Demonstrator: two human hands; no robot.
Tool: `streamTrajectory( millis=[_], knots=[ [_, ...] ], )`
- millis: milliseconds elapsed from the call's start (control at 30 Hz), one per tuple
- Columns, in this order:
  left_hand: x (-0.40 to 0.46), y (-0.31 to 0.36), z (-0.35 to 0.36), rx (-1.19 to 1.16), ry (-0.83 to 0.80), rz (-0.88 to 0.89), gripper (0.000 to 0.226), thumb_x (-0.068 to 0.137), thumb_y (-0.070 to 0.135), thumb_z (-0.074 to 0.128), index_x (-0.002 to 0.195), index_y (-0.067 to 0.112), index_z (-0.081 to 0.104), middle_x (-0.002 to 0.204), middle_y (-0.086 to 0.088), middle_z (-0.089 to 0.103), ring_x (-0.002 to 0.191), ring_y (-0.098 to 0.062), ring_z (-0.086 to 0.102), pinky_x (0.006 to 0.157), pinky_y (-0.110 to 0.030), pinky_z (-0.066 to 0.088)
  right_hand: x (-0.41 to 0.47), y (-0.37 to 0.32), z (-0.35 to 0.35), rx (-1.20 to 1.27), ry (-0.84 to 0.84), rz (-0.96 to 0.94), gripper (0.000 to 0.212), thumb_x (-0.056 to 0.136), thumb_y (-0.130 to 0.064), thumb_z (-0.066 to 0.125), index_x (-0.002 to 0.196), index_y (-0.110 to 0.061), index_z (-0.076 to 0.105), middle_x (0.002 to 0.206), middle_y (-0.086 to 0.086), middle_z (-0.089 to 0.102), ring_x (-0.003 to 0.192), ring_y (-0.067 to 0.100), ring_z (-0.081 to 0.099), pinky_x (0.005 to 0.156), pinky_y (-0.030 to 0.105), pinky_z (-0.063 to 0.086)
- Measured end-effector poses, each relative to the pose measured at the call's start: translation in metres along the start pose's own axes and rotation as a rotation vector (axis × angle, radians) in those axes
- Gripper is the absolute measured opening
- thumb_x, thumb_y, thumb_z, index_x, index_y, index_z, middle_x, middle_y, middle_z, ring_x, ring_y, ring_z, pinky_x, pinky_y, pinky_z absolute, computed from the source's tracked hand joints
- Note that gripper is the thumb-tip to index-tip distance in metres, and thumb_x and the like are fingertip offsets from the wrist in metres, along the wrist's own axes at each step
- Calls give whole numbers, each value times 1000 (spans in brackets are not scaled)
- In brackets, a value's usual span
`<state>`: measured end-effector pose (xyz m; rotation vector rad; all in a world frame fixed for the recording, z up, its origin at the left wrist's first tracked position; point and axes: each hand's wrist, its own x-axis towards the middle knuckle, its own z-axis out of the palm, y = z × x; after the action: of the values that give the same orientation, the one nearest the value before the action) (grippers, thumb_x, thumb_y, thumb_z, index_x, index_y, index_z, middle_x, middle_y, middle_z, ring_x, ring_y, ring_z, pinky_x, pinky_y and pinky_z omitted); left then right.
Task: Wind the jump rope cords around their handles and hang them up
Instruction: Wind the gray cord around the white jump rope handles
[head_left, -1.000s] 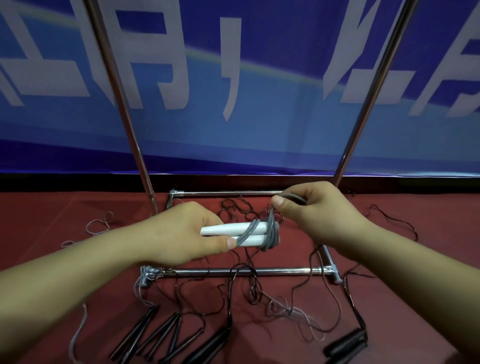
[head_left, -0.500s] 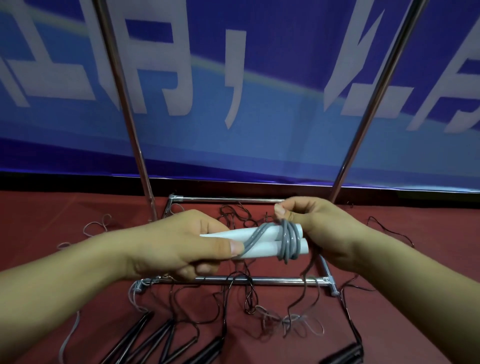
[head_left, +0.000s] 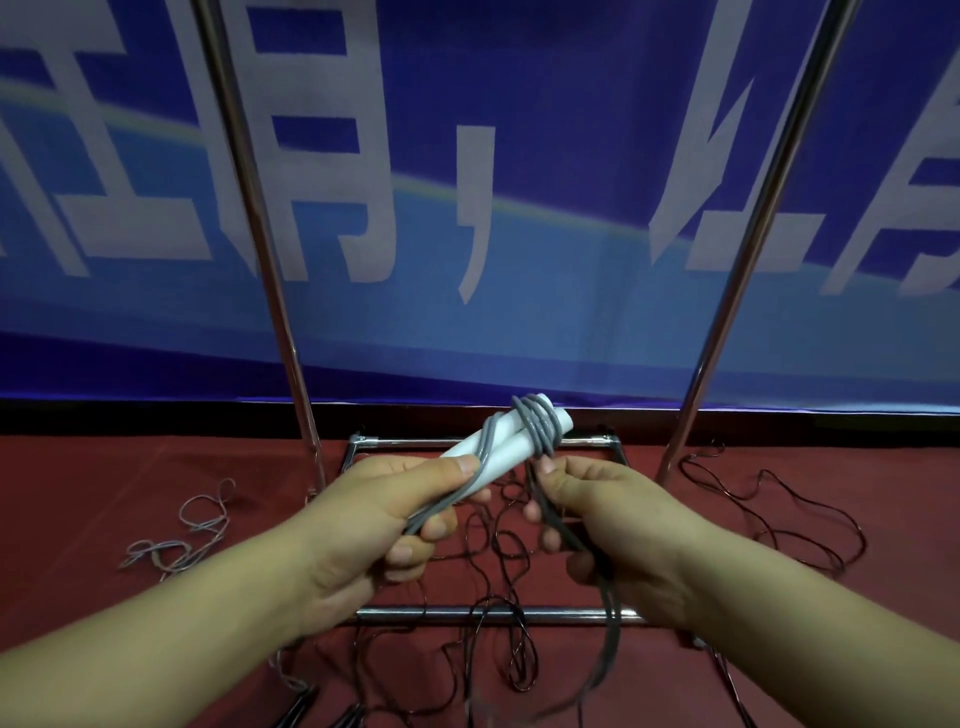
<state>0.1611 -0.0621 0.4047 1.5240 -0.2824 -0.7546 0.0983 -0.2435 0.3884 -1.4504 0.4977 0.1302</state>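
My left hand (head_left: 374, 525) grips the near ends of two white jump rope handles (head_left: 506, 449), held side by side and tilted up and away to the right. A grey cord (head_left: 537, 426) is wound in several turns round their far ends. Just below the wound part, my right hand (head_left: 613, 519) holds the loose run of the grey cord (head_left: 610, 639), which trails blurred down toward the floor. One strand also runs along the handles under my left thumb.
A chrome rack stands in front of me, with two uprights (head_left: 260, 249) (head_left: 743, 260) and base bars (head_left: 483, 614) on the red floor. Loose black cords (head_left: 769, 519) and a pale cord (head_left: 197, 530) lie tangled around the base. A blue banner fills the background.
The handles have swung from level to pointing up and away. My right hand has dropped from above the handles to below them, pulling the cord down, with more turns wound on.
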Motion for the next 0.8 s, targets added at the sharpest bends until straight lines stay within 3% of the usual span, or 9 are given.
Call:
streamTrajectory(
  millis=[133, 300, 367, 467, 633, 700, 800],
  knots=[
    [12, -13, -6, 54, 108, 44, 31, 94, 33, 62, 89, 3, 71, 53, -2, 44, 36, -8, 27, 35, -17, 21, -3, 0, 7, 12, -59, -3, 18, 103, -22, 51, 97, -13, 66, 73, 3, 65, 57, 13, 58, 51, 25, 41],
    [20, -19, -12, 176, 232, 132, 33, 94, 29, 66, 87, -3, 70, 52, -6, 47, 38, -13, 31, 39, -18, 23, -3, -1, 9, -16, -126, -1, 22, 101, -16, 54, 115, -5, 66, 72, 2, 61, 59, 12, 56, 55, 24, 41],
    [21, -19, -15, 279, 275, 168, 33, 92, 31, 69, 76, 3, 71, 52, -7, 49, 39, -15, 34, 41, -20, 27, -4, -2, 9, -48, -130, -4, 23, 100, -11, 55, 117, 0, 63, 73, 2, 61, 56, 10, 53, 51, 22, 40],
    [22, -20, -17, 446, 312, 212, 41, 90, 35, 70, 54, 18, 62, 49, -2, 49, 43, -16, 38, 44, -23, 30, -2, -4, 9, -74, -89, 19, 19, 100, -8, 53, 114, 1, 62, 75, 6, 63, 50, 10, 49, 45, 21, 35],
    [23, -20, -17, 568, 299, 261, 42, 90, 38, 69, 57, 15, 56, 50, -1, 44, 45, -16, 37, 48, -27, 30, -1, -6, 4, -140, -97, 60, 3, 98, -12, 58, 99, -10, 60, 68, 8, 61, 51, 14, 51, 52, 26, 38],
    [25, -22, -20, 590, 314, 272, 41, 89, 39, 70, 58, 15, 59, 49, 1, 45, 44, -15, 39, 47, -27, 32, -2, -7, 2, -218, -100, 44, 6, 98, -18, 60, 96, -12, 61, 67, 5, 62, 53, 13, 52, 57, 28, 40],
    [28, -24, -26, 674, 346, 284, 34, 88, 44, 70, 58, 27, 64, 46, 5, 48, 41, -13, 41, 46, -27, 34, -3, -7, 2, -264, -120, 28, 10, 98, -19, 61, 92, -11, 62, 65, 2, 61, 52, 10, 50, 51, 23, 40]
  ],
)
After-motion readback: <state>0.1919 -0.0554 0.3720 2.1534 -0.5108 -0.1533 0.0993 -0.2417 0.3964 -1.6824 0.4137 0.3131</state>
